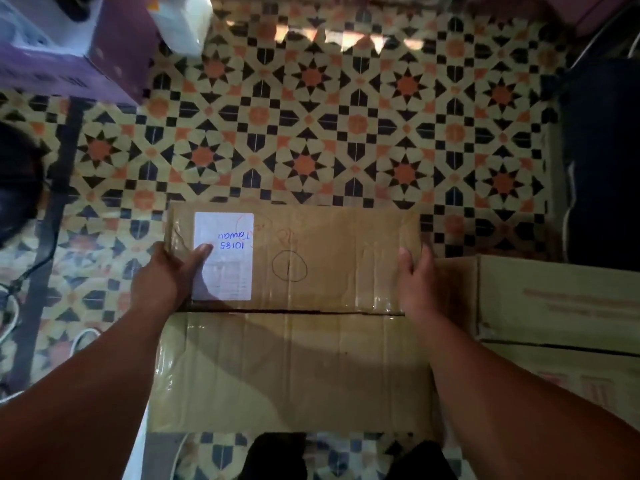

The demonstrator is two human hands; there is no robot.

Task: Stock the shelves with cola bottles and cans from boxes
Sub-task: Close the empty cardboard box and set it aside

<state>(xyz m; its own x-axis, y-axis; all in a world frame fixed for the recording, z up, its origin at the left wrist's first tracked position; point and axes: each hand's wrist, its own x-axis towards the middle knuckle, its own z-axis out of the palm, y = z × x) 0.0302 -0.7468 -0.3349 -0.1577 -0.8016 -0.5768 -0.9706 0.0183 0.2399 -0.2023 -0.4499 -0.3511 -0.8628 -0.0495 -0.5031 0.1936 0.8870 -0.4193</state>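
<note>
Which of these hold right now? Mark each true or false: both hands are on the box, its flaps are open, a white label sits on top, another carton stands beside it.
1. Both hands are on the box: true. The left hand and right hand hold the cardboard box at its sides.
2. Its flaps are open: false, they lie closed.
3. A white label sits on top: true.
4. No other carton stands nearby: false, a second carton stands at its right.

Brown cardboard box [294, 320], flaps closed along a dark centre seam, taped, lying flat on the patterned floor. White label [223, 256] with blue handwriting on far left flap; penned circle beside it.
</note>
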